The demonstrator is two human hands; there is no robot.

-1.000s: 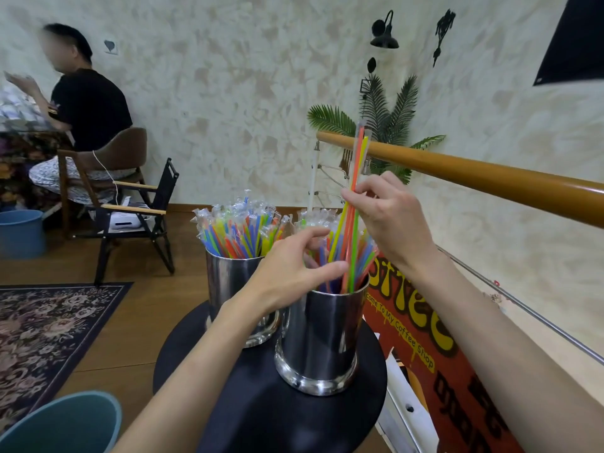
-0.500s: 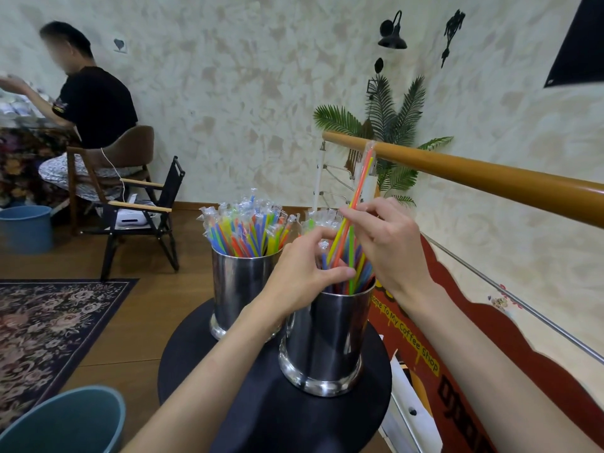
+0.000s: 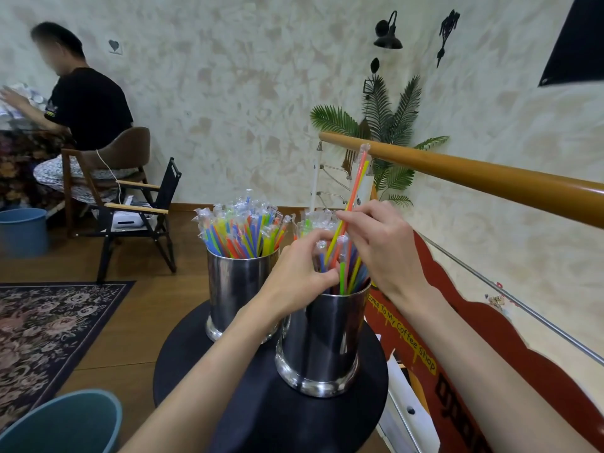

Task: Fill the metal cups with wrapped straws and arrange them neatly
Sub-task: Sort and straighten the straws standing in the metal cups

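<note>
On the round black desk (image 3: 261, 403) stand two shiny metal cups. The far cup (image 3: 240, 289) is full of colourful wrapped straws (image 3: 242, 230). The right hand (image 3: 382, 253) pinches two long straws, orange and yellow (image 3: 354, 191), tilted into the near cup (image 3: 322, 341). The left hand (image 3: 300, 273) curls around the straws at its rim.

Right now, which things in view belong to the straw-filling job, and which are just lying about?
Part of the job:
near metal cup
far metal cup, full of wrapped straws
raised straws held by the right hand
left hand holding back the near cup's straws
round black table

Just lying about:
teal bin
blue bucket
folding chair
rug
handrail
</note>
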